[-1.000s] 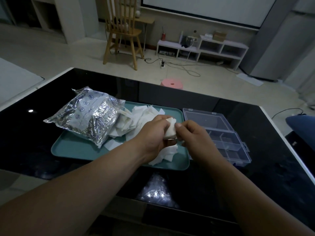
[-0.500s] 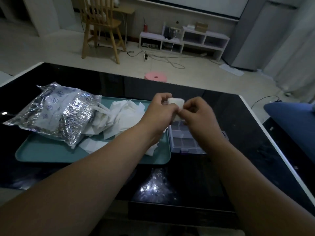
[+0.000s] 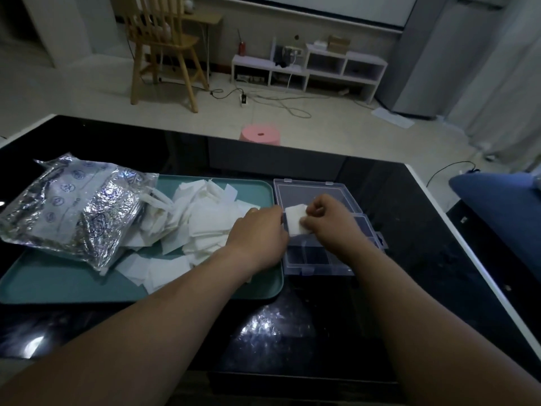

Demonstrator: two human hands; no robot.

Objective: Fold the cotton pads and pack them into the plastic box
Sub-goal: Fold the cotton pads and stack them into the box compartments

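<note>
A folded white cotton pad point(image 3: 294, 220) hangs over the clear plastic box point(image 3: 319, 262), which lies open with its lid point(image 3: 301, 192) flat behind it. My right hand point(image 3: 330, 221) pinches the pad's right side. On the pad's left edge rests my left hand point(image 3: 259, 234), its fingertips hidden behind the hand. A heap of loose white pads point(image 3: 202, 218) lies on the teal tray point(image 3: 58, 285) left of the box.
A crinkled silver foil bag point(image 3: 73, 209) covers the tray's left part. The black glossy table point(image 3: 409, 259) ends in a white edge at the right. Beyond it are a pink stool point(image 3: 260, 133), a wooden chair point(image 3: 164, 48) and a blue seat point(image 3: 503, 206).
Both hands have carried the folded pad from above the tray rightwards and down over the box. The camera view has shifted with them.
</note>
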